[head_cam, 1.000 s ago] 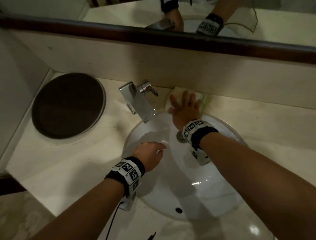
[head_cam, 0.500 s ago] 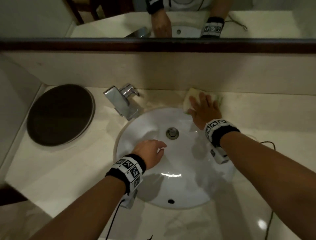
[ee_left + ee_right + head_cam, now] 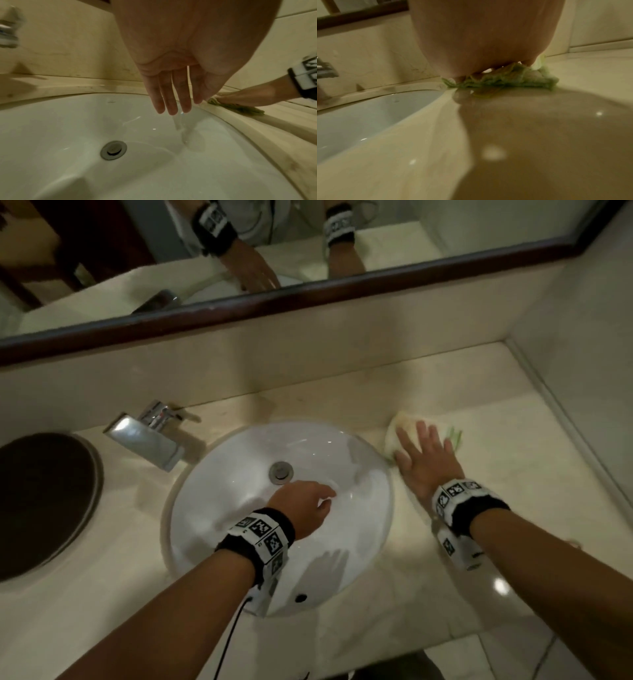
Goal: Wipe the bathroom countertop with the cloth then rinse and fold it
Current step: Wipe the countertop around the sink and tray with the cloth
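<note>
A pale yellow-green cloth (image 3: pixel 399 428) lies bunched on the cream countertop (image 3: pixel 513 474) just right of the white sink (image 3: pixel 212 508). My right hand (image 3: pixel 423 455) presses flat on it with straight, spread fingers. In the right wrist view the cloth (image 3: pixel 513 79) shows crumpled under the palm. From the left wrist view the cloth (image 3: pixel 243 108) peeks out beneath that hand. My left hand (image 3: pixel 305 508) hovers over the basin with relaxed fingers (image 3: pixel 171 100) that hold nothing.
A chrome faucet (image 3: pixel 147 436) stands at the sink's back left. A dark round lid (image 3: pixel 41 505) sits in the counter at far left. A framed mirror (image 3: pixel 274 251) runs along the back wall. A side wall (image 3: pixel 589 344) bounds the counter on the right.
My right hand has slid the cloth rightward along the back of the counter, from beside the faucet to right of the sink. The left hand stayed over the basin.
</note>
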